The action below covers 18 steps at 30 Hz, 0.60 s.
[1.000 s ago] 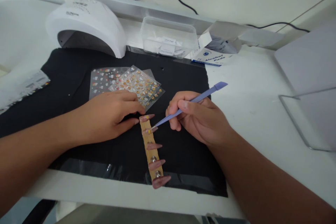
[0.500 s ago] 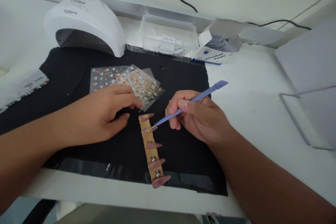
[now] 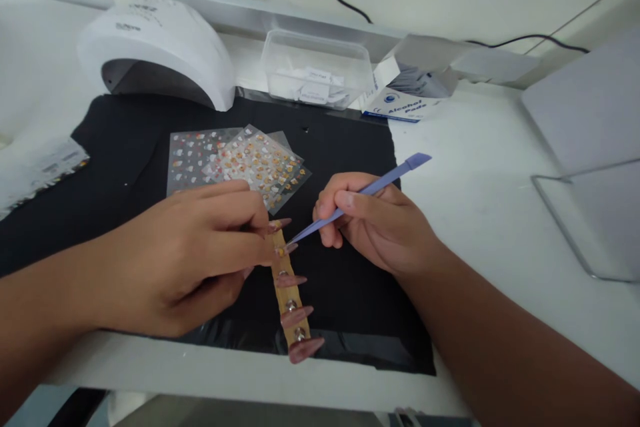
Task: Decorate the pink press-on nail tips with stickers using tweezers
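Note:
A narrow wooden strip (image 3: 295,297) lies on a black mat (image 3: 350,320) and bears several pinkish false nails (image 3: 297,315), mounted crosswise on metal studs. Small yellow decorations show on the top two nails. My right hand (image 3: 370,213) grips a purple pointed tool (image 3: 383,181), its tip at the second nail from the top. At the strip's upper left edge is my left hand (image 3: 210,253), fingers bent, with the fingertips at the second nail; what they pinch, if anything, is hidden. Sticker sheets (image 3: 260,163) overlap just behind my left hand.
At the back left stands a white lamp (image 3: 160,40). A clear plastic box (image 3: 317,73) with small packets and an open alcohol pads box (image 3: 407,103) stand along the back. A plastic packet (image 3: 40,170) lies at the left, a metal-framed stand (image 3: 585,213) at the right.
My left hand has moved right and toward me, and its fingertips have come to the second nail. My right hand and the purple tool have hardly moved.

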{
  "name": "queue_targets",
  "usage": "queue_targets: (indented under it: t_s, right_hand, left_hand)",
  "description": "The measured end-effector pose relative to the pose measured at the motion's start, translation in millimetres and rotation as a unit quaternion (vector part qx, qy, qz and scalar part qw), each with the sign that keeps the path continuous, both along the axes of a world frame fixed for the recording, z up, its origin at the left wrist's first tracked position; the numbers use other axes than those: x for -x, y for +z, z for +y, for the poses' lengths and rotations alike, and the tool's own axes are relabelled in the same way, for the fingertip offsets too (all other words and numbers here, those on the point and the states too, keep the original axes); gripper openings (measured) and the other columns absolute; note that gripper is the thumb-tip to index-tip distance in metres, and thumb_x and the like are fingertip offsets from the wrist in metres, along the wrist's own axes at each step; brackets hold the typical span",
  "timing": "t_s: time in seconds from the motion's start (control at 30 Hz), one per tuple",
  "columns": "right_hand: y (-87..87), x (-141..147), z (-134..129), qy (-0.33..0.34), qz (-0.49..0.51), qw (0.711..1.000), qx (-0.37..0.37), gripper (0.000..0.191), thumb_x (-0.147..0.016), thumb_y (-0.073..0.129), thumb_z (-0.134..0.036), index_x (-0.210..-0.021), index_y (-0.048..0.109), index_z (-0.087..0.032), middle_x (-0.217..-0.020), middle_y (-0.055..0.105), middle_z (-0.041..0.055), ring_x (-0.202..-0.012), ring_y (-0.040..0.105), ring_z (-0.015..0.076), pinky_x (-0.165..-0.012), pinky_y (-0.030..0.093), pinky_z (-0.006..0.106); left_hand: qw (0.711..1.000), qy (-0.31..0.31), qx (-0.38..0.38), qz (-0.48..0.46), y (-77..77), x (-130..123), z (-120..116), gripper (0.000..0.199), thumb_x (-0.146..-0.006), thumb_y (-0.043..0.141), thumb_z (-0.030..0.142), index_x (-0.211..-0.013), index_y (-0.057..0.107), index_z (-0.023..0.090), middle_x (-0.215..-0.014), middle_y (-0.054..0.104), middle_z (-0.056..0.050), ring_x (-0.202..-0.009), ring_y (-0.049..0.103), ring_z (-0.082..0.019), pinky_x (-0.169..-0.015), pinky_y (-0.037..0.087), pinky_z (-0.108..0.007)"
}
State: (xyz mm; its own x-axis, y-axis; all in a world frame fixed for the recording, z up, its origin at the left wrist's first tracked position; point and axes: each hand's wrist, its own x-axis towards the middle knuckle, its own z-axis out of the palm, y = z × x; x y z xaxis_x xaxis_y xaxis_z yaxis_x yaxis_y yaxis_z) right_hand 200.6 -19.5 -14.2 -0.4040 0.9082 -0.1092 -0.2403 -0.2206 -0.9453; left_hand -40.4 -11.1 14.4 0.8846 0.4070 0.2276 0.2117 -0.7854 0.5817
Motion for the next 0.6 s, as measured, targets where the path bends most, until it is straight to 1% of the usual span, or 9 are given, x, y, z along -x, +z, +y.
queue_targets:
  t_s: [0.17,0.6]
  right_hand:
    - [-0.5,-0.7,0.3,0.003,0.003,1.0,-0.003,0.018,-0.081,0.065,-0.027,-0.07,0.065,-0.013,-0.054,0.064,0.0007,-0.047,0.056,0.0089,-0.045,0.044,0.018]
    - [-0.5,-0.8,0.5,0.002,0.009,1.0,0.001,0.017,-0.081,0.065,-0.026,-0.07,0.066,-0.012,-0.054,0.063,0.0005,-0.047,0.057,0.0088,-0.045,0.044,0.017]
  left_hand:
    - [1.0,-0.006,0.0,0.014,-1.2,0.0,-1.6,0.037,-0.085,0.046,0.001,-0.109,0.062,0.024,-0.094,0.057,-0.003,-0.083,0.053,-0.016,-0.07,0.043,-0.029]
    - [1.0,0.007,-0.004,0.008,-5.6,-4.2,-3.2,0.038,-0.081,0.048,0.0,-0.106,0.065,0.024,-0.095,0.057,-0.004,-0.084,0.055,-0.017,-0.072,0.046,-0.03]
